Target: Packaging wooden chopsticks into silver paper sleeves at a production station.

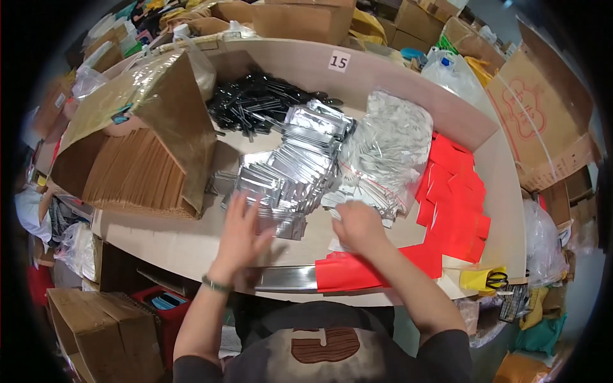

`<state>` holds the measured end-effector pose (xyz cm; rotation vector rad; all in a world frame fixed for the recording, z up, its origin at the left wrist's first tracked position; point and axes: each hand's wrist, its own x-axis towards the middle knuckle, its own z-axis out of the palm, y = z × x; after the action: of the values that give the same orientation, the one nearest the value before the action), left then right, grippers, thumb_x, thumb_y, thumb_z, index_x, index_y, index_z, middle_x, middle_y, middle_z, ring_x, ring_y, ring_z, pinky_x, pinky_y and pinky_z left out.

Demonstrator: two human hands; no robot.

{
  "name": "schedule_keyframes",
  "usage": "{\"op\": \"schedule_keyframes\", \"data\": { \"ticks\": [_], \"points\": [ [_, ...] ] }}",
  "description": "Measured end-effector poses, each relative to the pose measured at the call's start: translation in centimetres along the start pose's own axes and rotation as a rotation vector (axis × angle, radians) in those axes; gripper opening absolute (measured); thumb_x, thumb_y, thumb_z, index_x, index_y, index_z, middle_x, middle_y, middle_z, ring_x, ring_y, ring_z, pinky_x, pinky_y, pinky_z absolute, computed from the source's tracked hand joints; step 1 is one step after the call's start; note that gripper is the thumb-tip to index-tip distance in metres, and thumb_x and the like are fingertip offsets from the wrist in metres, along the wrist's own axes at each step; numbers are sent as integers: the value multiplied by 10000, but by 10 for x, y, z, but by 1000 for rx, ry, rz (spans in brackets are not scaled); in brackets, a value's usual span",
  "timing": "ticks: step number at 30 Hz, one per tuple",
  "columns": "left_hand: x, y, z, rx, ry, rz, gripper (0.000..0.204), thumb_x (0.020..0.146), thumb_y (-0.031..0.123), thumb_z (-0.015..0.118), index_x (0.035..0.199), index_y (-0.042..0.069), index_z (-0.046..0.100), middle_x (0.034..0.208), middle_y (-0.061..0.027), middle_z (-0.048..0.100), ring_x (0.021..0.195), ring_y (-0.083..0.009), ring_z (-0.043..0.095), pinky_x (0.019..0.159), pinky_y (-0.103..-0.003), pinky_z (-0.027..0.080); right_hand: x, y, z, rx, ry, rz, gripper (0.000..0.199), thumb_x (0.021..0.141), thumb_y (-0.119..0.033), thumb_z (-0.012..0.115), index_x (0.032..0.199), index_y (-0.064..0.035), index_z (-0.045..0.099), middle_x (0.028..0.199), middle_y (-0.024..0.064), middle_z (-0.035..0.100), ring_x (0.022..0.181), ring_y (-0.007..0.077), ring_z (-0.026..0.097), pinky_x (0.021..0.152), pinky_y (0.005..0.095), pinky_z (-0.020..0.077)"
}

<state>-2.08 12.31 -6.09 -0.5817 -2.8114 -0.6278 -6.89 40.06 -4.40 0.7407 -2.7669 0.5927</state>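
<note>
My left hand [237,235] is open, its fingers spread over the near edge of a heap of flat silver packets [290,169]. My right hand [361,226] is closed, fingertips bent down beside small white packets [377,196] that spill from a clear plastic bag [389,137]. Whatever its fingers hold is hidden. A white slip [336,245] shows just below that hand. At the table's front edge, under my forearms, lies a shiny silver strip [287,278] with its right end meeting a red sleeve [351,273].
Black plastic spoons [255,99] are piled at the back. A carton [185,127] full of brown card pieces stands on the left. Red sleeves [447,198] lie overlapping on the right, with scissors [497,279] in a yellow holder [472,279] at the front corner. A low board [281,54] borders the table.
</note>
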Motion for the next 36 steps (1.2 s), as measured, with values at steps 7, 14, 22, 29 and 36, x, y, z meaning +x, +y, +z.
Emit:
{"op": "schedule_keyframes", "data": {
  "ticks": [7,14,22,29,36],
  "points": [
    [15,15,-4,-14,-62,-292,679,832,353,733,1390,69,470,1359,-246,504,1182,-409,542,986,-463,458,8,32,27,-75,-62,-146,142,784,-137,647,711,-23,607,790,145,596,779,361,596,673,458,476],
    [7,-88,-141,191,615,-486,346,833,184,707,1139,30,659,1051,-168,666,940,-345,658,795,-386,534,35,-4,2,210,240,112,135,918,-169,566,907,-43,615,905,164,647,849,382,606,759,462,473],
    [-3,-165,-123,13,163,-618,296,801,47,583,1075,16,689,955,-243,682,912,-405,661,783,-428,531,62,-90,91,-12,35,-184,113,811,-95,592,803,10,632,973,181,592,911,371,585,806,461,485],
    [-8,-172,-127,207,41,-684,340,790,38,555,1120,20,632,1044,-242,664,983,-435,622,810,-477,507,48,-87,50,251,-53,-119,104,859,-128,588,863,-24,594,870,158,593,858,382,591,749,477,484],
    [-72,-83,-83,-322,839,-723,162,1025,119,474,1064,-18,552,775,7,490,690,-73,431,604,-230,374,-40,-101,25,156,-425,-333,111,844,-101,581,928,-32,558,1100,172,584,925,377,602,741,453,476]
  ]
}}
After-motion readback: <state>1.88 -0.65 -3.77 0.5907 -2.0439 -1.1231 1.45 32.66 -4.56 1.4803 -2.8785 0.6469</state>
